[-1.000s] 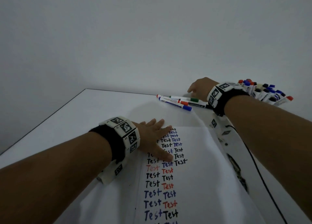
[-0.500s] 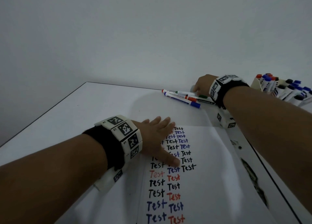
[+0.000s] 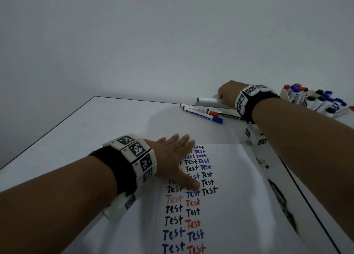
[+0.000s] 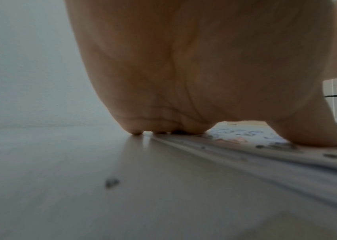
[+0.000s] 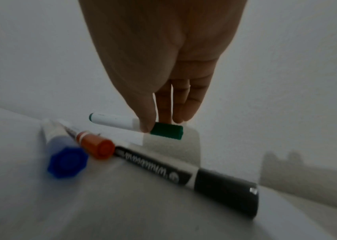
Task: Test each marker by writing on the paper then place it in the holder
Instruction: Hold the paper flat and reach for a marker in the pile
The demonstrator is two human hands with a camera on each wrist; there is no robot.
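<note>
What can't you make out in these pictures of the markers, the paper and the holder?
- White paper, head view: the flat left hand covers some "Test" words.
- White marker holder, head view: mostly behind the right forearm.
- Green-capped white marker, right wrist view: blurred; the right hand pinches it; label unreadable.
- Left wrist view: palm fills it; writing blurred.

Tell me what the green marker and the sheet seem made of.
Green marker: apparently smooth plastic, with a white barrel and a ridged green cap; the right hand pinches it. Sheet: thin matte paper, judging by its soft crease and the ink of the written words.
</note>
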